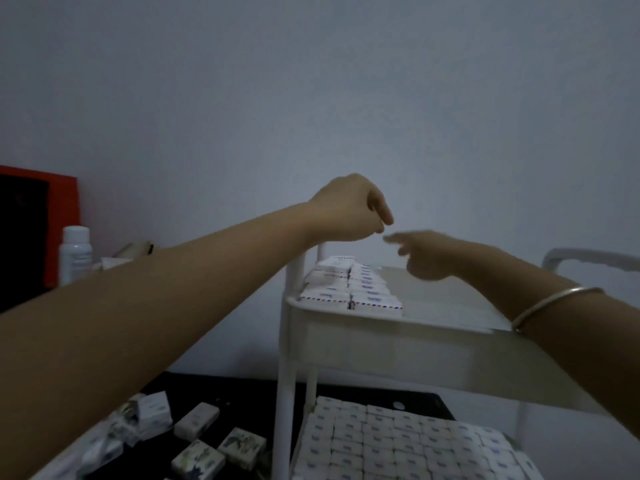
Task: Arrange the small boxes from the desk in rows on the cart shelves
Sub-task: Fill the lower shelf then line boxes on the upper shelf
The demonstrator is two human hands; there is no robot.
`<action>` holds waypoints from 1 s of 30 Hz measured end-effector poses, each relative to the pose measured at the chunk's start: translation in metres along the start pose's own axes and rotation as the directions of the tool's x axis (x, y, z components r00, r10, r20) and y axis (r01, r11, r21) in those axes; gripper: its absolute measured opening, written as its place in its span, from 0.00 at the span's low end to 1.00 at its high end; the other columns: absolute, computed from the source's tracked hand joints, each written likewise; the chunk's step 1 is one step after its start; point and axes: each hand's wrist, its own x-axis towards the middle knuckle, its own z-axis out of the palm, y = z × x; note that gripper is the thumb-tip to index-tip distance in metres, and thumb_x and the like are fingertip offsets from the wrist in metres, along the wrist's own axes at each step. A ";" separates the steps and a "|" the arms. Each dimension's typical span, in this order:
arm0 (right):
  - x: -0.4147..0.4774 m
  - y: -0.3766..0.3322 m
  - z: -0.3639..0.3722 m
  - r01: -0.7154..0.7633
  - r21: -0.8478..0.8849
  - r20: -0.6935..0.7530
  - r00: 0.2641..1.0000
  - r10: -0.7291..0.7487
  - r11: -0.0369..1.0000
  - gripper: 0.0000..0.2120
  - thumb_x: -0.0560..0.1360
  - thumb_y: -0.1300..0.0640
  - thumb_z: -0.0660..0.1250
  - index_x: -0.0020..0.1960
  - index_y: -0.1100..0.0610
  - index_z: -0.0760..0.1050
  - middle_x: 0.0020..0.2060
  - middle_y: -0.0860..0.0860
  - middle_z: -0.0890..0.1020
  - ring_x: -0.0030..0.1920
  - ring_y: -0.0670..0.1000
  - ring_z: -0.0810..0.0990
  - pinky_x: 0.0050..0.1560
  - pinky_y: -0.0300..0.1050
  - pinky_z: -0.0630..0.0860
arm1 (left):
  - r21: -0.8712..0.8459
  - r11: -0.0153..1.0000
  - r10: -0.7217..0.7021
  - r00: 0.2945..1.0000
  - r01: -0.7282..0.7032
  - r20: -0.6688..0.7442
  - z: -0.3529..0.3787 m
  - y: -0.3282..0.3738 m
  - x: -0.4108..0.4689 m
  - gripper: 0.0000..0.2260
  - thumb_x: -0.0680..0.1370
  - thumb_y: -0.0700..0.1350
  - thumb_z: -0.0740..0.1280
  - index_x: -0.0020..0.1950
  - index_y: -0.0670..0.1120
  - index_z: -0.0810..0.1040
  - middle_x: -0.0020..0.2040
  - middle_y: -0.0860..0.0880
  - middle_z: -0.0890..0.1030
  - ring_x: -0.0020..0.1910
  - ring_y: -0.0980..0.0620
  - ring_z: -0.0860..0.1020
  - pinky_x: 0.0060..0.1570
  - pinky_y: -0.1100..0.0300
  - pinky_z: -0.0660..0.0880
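Above the cart [381, 341], the left hand [349, 209] is curled and the right hand [427, 254] blurred; I cannot tell either's grasp. Boxes [349, 289] form 2 rows on the cart's top; more boxes [197, 424] lie on the counter [221, 386], left of the cart.

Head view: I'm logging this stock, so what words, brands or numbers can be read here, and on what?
No text here can be read.
top-shelf boxes: blue print and striped edging, too blurred to read.
lower-shelf boxes: blue marks, too small and blurred.
desk boxes: print blurred.
white bottle: label too dim and blurred.
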 end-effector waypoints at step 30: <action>-0.027 -0.280 0.341 0.246 0.497 0.264 0.871 -0.415 0.832 0.13 0.82 0.53 0.55 0.62 0.56 0.73 0.54 0.56 0.80 0.51 0.56 0.78 0.44 0.45 0.71 | 0.538 0.654 -0.457 0.844 0.532 -0.279 0.071 -0.300 -0.383 0.06 0.68 0.49 0.77 0.44 0.52 0.85 0.41 0.52 0.79 0.43 0.47 0.76 0.42 0.51 0.73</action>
